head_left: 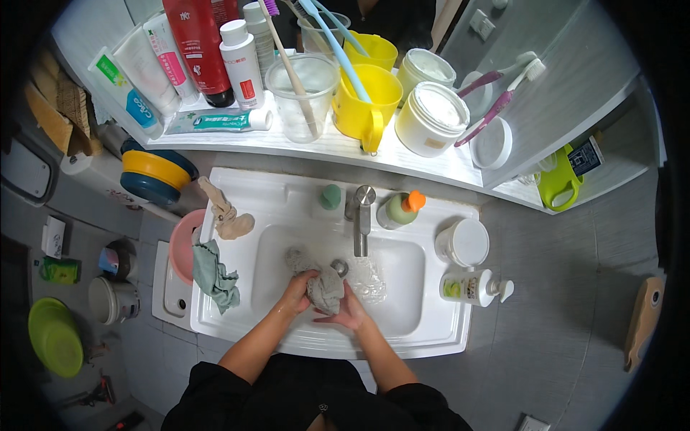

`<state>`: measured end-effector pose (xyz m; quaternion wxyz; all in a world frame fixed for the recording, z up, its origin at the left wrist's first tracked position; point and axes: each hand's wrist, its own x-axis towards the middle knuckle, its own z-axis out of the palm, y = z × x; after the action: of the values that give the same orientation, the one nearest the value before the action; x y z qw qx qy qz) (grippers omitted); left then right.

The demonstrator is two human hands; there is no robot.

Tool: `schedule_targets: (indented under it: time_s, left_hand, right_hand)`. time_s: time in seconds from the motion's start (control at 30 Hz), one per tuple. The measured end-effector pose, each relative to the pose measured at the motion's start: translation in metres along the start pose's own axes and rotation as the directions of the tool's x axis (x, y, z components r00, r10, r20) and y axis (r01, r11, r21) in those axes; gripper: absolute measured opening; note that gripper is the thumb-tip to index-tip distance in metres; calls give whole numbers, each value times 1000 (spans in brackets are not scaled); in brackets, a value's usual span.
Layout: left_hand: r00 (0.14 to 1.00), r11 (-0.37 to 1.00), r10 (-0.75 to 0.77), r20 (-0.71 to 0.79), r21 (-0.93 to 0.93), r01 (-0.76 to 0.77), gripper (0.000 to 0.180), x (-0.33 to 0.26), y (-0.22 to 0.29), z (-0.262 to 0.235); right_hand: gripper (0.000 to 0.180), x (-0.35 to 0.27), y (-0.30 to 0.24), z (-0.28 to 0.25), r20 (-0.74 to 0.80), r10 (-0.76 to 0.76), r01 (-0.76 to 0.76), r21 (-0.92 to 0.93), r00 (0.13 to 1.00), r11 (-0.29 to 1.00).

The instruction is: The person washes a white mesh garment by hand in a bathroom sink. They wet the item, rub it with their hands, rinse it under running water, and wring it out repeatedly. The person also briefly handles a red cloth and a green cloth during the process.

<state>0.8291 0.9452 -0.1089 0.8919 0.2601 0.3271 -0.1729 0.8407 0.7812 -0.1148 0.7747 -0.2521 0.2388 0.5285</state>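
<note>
Shelf packages: on the white shelf (316,147) at twelve o'clock we see a tall red bottle (198,47), a white bottle with a red label (241,63), two leaning white tubes with green, blue and pink print, and a lying white-and-teal tube (215,121).
Shelf cups and jars: a clear cup (302,97) and two yellow mugs (365,100) hold toothbrushes; two cream jars (431,118) stand at one o'clock.
Sink rim: the white sink (237,327) carries a green bottle with an orange cap (401,209) just right of the tap (361,219), a white round tub (463,243) at three o'clock, and a lying white pump bottle with a green label (471,286) below it.
Left rim cloths: a beige cloth (224,214) and a pale green cloth (212,273) hang over the rim at nine o'clock.
Grey cloth: we see a wet, crumpled grey cloth (325,289), bunched into a lump, in the basin just below the tap, with a loose end trailing toward ten o'clock.
Left hand: our left hand (298,293) clasps the cloth from its nine o'clock side.
Right hand: our right hand (346,310) presses against it from five o'clock, fingers spread, so the cloth sits between both hands.
Water: water splashes at three o'clock of the cloth.
</note>
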Motion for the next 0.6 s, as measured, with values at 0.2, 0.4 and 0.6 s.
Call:
schedule_targets:
  time_s: [0.2,0.4,0.6]
  left_hand:
    - [917,523,382,-113,845,-114,49,2,-12,4]
    - [986,665,-18,166,738,-112,73,7,30,-20]
    - [890,996,26,456,-89,16,83,-26,38,-39]
  right_hand:
    - [61,34,13,10,88,-41,42,-17,995,999]
    - [36,35,12,14,129,115,-103,-96,985,990]
    - [25,-22,7,81,602,70,-502,589,795,634]
